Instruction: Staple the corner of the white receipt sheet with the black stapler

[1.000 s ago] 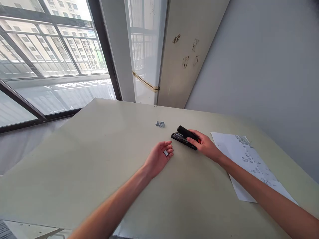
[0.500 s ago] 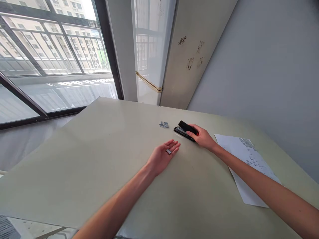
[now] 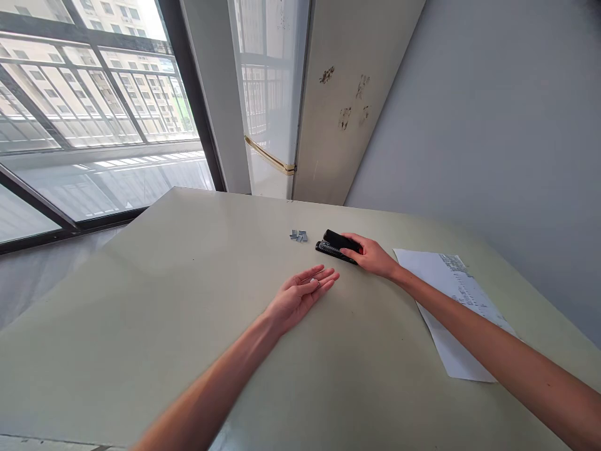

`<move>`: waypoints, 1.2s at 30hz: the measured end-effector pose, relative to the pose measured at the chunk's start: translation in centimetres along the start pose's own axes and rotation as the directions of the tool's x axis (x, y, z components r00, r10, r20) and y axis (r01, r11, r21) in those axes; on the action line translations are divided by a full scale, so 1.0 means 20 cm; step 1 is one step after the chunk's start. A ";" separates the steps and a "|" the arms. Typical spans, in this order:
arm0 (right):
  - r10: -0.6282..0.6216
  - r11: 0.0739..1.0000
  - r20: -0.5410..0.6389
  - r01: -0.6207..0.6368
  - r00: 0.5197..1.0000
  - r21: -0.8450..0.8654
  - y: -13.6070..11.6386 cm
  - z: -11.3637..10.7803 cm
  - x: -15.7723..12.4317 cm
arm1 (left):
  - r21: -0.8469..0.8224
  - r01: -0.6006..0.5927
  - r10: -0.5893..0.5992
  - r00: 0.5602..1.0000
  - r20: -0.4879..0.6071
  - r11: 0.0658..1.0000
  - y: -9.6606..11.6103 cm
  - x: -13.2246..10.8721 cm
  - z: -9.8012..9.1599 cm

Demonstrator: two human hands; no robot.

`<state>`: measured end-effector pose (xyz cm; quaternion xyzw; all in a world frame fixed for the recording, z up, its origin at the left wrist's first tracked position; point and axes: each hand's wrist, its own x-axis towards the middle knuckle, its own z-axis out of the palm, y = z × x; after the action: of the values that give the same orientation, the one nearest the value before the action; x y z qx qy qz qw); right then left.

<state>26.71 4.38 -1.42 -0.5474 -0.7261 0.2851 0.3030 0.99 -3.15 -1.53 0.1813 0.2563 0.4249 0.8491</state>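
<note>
one stapler [image 3: 337,240] in right hand [image 3: 372,255]

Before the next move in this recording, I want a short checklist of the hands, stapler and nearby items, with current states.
1. Stapler gripped by the right hand: ok.
2. Left hand palm up, off the stapler: ok.
3. Small piece on the left hand fully visible: not ok, thumb partly covers it.
4. Staple strips apart from the stapler: ok.
5. Printed sheet unobstructed: not ok, right forearm crosses above.
6. Stapler loaded: cannot tell.

Left palm [image 3: 290,300] upturned, right fingers [image 3: 355,238] curled
</note>
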 end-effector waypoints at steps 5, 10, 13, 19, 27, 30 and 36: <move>-0.024 0.999 0.068 0.022 0.997 0.033 -0.08 0.01 0.02 | 0.069 0.033 -0.036 0.998 0.044 0.997 0.00 -0.01 -0.01; -0.059 0.994 0.127 0.046 0.990 0.103 -0.12 0.05 0.04 | 0.135 0.040 -0.049 0.997 0.062 0.990 -0.01 -0.01 -0.01; -0.079 0.991 0.144 0.062 0.986 0.116 -0.14 0.08 0.06 | 0.180 0.042 -0.060 0.993 0.099 0.983 -0.02 -0.01 -0.01; -0.131 0.987 0.183 0.110 0.974 0.119 -0.18 0.16 0.12 | 0.270 0.032 -0.068 0.990 0.123 0.962 -0.03 -0.02 -0.02; -0.172 0.983 0.185 0.156 0.968 0.097 -0.24 0.24 0.15 | 0.327 0.021 -0.057 0.993 0.100 0.945 -0.03 -0.01 -0.03; -0.177 0.983 0.184 0.165 0.967 0.081 -0.24 0.19 0.13 | 0.327 0.025 -0.058 0.994 0.091 0.945 -0.02 -0.01 -0.03; -0.105 0.992 0.132 0.114 0.986 -0.062 -0.18 0.01 0.00 | 0.333 0.031 -0.064 0.994 0.088 0.942 -0.02 0.00 -0.03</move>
<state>24.23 3.54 1.08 -0.4976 -0.7824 0.2772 0.2517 0.94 -3.40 -2.19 0.3356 0.2867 0.3459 0.8280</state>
